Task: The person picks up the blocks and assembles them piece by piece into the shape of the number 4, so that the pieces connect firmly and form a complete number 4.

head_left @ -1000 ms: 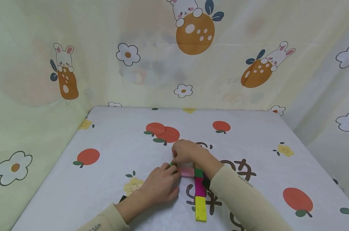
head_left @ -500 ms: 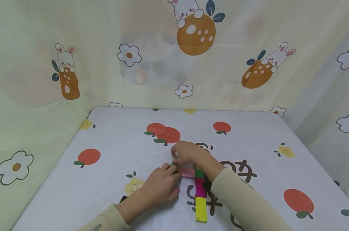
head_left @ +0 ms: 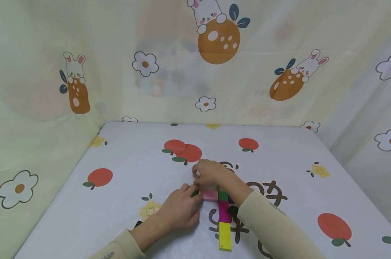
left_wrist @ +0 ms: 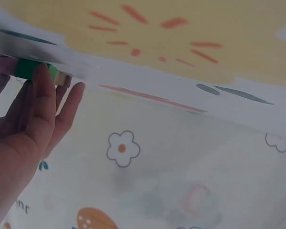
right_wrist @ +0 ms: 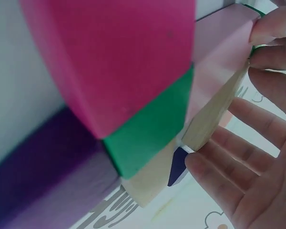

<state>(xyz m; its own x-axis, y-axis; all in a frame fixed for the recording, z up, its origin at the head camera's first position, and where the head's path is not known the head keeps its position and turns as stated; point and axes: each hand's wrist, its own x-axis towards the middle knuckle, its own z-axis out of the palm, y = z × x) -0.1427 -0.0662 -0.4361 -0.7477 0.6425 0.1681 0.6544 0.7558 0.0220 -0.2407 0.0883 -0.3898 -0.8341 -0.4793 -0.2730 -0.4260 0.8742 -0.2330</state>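
Note:
Colored blocks stand in a bent row on the table. In the head view a yellow block [head_left: 224, 236] is nearest, followed by a magenta block [head_left: 224, 211] and a green corner block [head_left: 223, 196]. A pink block [head_left: 210, 195] runs left from that corner. At its left end my left hand [head_left: 182, 207] pinches a small green block [left_wrist: 31, 69] with a bare-wood end. My right hand [head_left: 213, 174] reaches over the pink block. Its fairly straight fingers touch the row's far side, near the bare-wood face [right_wrist: 214, 114] in the right wrist view.
A dark purple block [right_wrist: 52, 171] adjoins the green corner in the right wrist view, and a dark blue piece [right_wrist: 178, 166] shows behind. A black item [head_left: 138, 223] lies partly hidden behind my left forearm. Patterned cloth [head_left: 169, 82] hangs behind the table.
The small green block shifts slightly between my left fingers and shows a darker side. My right hand stays nearly still; the head view tilts a little.

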